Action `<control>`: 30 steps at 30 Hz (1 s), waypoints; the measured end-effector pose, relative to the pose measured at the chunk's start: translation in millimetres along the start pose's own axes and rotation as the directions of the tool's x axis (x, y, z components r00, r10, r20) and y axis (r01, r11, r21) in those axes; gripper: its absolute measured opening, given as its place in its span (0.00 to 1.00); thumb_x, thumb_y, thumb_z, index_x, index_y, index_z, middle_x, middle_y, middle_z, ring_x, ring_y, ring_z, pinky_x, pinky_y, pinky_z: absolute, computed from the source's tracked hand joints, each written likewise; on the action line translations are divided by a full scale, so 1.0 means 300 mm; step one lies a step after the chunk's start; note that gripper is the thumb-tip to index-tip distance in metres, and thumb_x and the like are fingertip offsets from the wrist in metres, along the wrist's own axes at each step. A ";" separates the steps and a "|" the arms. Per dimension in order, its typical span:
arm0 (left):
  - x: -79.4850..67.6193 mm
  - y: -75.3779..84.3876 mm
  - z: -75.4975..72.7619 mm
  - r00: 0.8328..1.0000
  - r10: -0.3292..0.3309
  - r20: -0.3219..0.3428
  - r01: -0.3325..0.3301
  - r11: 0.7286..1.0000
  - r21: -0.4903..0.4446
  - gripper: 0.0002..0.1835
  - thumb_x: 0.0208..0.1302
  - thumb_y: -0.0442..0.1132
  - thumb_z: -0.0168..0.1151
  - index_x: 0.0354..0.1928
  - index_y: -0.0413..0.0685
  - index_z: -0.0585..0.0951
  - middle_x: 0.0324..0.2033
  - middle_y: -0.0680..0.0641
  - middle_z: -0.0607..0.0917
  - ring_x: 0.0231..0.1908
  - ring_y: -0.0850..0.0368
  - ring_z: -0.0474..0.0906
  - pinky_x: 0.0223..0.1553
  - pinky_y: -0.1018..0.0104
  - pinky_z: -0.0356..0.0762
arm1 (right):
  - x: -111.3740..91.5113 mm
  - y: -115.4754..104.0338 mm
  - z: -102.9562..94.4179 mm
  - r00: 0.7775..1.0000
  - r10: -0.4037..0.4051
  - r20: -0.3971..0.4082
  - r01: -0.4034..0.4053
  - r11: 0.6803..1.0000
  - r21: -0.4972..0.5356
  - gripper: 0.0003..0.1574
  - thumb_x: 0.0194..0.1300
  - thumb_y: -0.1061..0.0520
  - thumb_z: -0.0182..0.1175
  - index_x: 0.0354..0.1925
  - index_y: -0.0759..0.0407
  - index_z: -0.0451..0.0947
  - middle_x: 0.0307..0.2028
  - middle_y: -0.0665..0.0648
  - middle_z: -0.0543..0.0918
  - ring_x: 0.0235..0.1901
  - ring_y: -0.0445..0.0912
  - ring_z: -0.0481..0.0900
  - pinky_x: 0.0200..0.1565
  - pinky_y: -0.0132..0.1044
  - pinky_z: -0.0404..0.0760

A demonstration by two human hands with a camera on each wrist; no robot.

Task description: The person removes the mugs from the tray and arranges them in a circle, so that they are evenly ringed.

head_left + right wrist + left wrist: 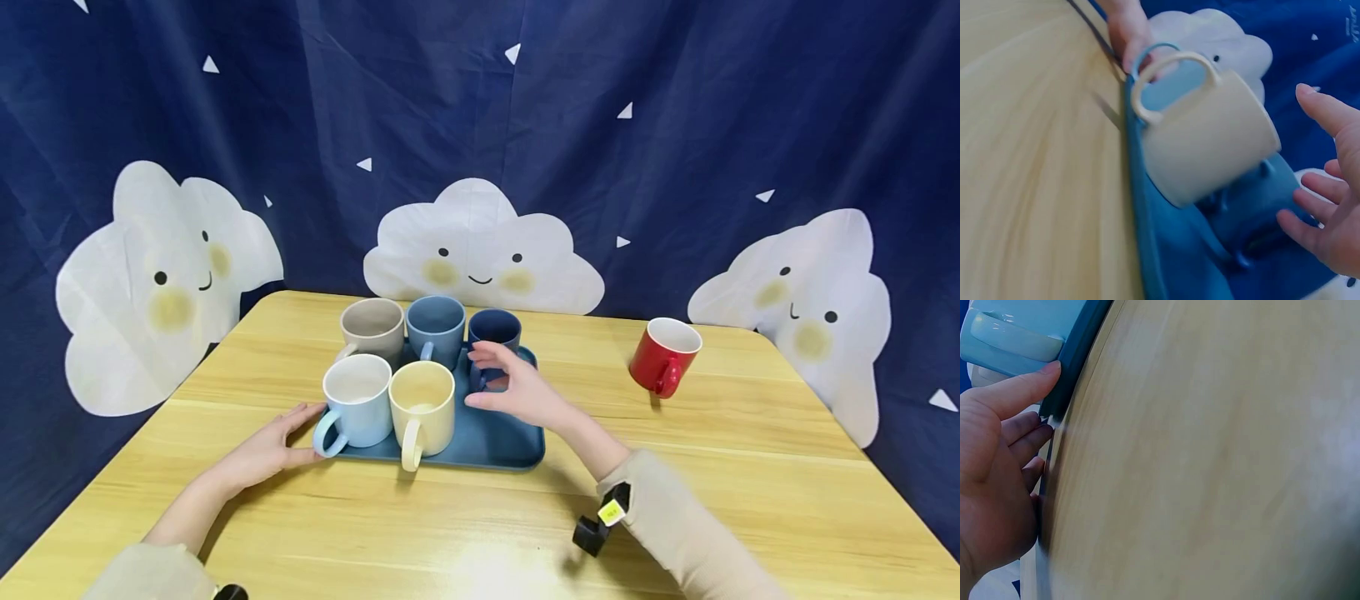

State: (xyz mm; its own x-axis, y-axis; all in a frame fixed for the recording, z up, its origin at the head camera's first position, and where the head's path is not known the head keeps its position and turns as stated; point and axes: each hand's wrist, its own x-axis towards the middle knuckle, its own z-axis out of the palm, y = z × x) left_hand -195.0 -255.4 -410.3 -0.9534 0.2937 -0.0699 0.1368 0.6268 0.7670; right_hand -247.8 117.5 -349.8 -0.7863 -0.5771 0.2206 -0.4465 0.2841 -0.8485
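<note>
1. Right hand (517, 392): over the tray's right half, beside the navy mug (504, 323); fingers spread, gripping nothing. Contact with that mug: can't tell.
2. Left hand (270, 446): at the tray's near left corner, thumb at the rim, fingers loose alongside. Reads as steadying, not clamping.
3. Tray (495, 437) carries five mugs: grey mug (378, 337), mid-blue mug (442, 337) and navy along its far side; light-blue mug (367, 417) and yellow mug (435, 421) along its near side. Bare patch at its near right. Red mug (648, 358) stands on the table, well right of the tray.
4. Risk: light-blue and yellow handles stick out past the tray's near rim; a sleeve or thumb could snag one and tip the mug.
5. Risk: mugs are packed close; a sideways nudge on one could knock its neighbour.
6. Risk: load sits left of the tray's middle; lifting from one end could tilt it and slide the mugs.
7. Materials: mugs look ceramic, straight-walled, loop handles; red is glossy outside, white inside. Tray smooth, rounded corners, low lip. Table (420, 533) pale wood grain.
</note>
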 end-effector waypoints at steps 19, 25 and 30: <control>0.004 -0.008 0.000 1.000 0.023 0.002 -0.023 1.000 -0.009 0.44 0.53 0.46 0.67 0.69 0.39 0.58 0.66 0.23 0.47 0.63 0.22 0.36 0.54 0.25 0.37 | 0.066 0.004 0.183 0.996 0.089 -0.020 -0.090 0.991 -0.094 0.54 0.47 0.52 0.74 0.66 0.60 0.57 0.57 0.55 0.71 0.52 0.44 0.71 0.53 0.38 0.71; -0.004 -0.004 -0.001 0.999 0.033 -0.001 -0.033 0.999 0.005 0.43 0.54 0.46 0.67 0.68 0.38 0.59 0.65 0.23 0.49 0.63 0.21 0.38 0.52 0.24 0.40 | 0.073 0.022 0.202 0.996 0.079 -0.039 -0.081 0.995 -0.053 0.50 0.46 0.53 0.74 0.64 0.58 0.60 0.51 0.52 0.75 0.47 0.41 0.74 0.50 0.38 0.73; 0.002 -0.002 -0.001 0.999 0.042 0.005 -0.042 0.999 0.015 0.43 0.54 0.46 0.66 0.68 0.38 0.59 0.65 0.23 0.50 0.63 0.22 0.39 0.52 0.25 0.41 | 0.073 0.034 0.200 0.997 0.048 -0.064 -0.053 0.996 -0.078 0.48 0.45 0.51 0.74 0.62 0.56 0.63 0.50 0.50 0.76 0.45 0.40 0.74 0.48 0.39 0.74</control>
State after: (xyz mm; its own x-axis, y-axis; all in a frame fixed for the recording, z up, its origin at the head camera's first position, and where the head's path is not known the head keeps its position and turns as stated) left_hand -195.6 -255.9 -410.6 -0.9454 0.3233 -0.0412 0.1807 0.6251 0.7594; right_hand -243.9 61.7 -382.5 -0.8325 -0.5126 0.2104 -0.4365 0.3727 -0.8189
